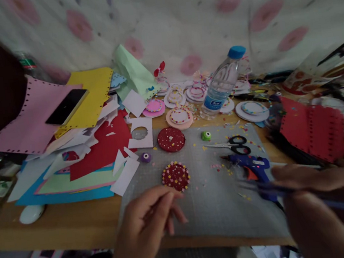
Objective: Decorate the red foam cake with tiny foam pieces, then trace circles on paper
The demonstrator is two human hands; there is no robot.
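My left hand [149,221] is loosely curled at the near edge of a dark red disc [176,177] ringed with small yellow and pink flowers. Its fingers are apart with nothing visible in them; whether a fingertip touches the disc I cannot tell. On the right, my right hand [324,206], blurred by motion, grips slim bluish tweezers [278,190] whose tips point left over the grey mat. Behind the tweezers lies a blue glue gun [251,165]. A second dark red disc [171,139], dotted with light specks, lies farther back.
On the grey mat [208,209] are scissors [234,144], a green eye bead [206,136] and loose bits. A water bottle [221,84] stands behind, among several small decorated paper hats [179,117]. Stacked coloured paper [80,179] and a phone [66,106] are left, folded red card [313,127] right.
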